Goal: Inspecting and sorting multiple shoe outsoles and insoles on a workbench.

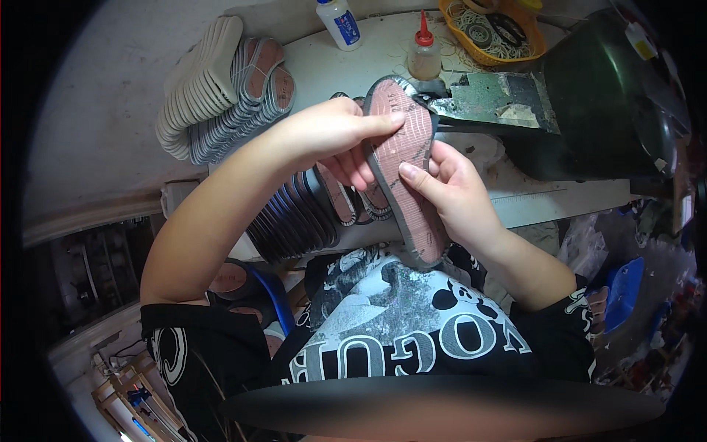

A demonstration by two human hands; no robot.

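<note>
Both of my hands hold one shoe insole (412, 151), pinkish red on its upper face with a dark rim. It is tilted, its upper end beside the worn green bed of a machine (475, 99); whether they touch I cannot tell. My left hand (335, 136) grips the insole's upper left edge, thumb on the pink face and fingers partly behind. Lower on the right edge, my right hand (460, 191) pinches it with the thumb on top; its other fingers are mostly hidden behind. Loose pink-faced insoles (336, 195) lie under my left hand.
Stacks of white insoles (199, 85), grey-edged insoles (247, 103) and black insoles (291, 221) stand on the left. Along the back are a white bottle (340, 26), a red-tipped squeeze bottle (425, 59) and a yellow basket (482, 57) of cords. A blue container (624, 295) is at right.
</note>
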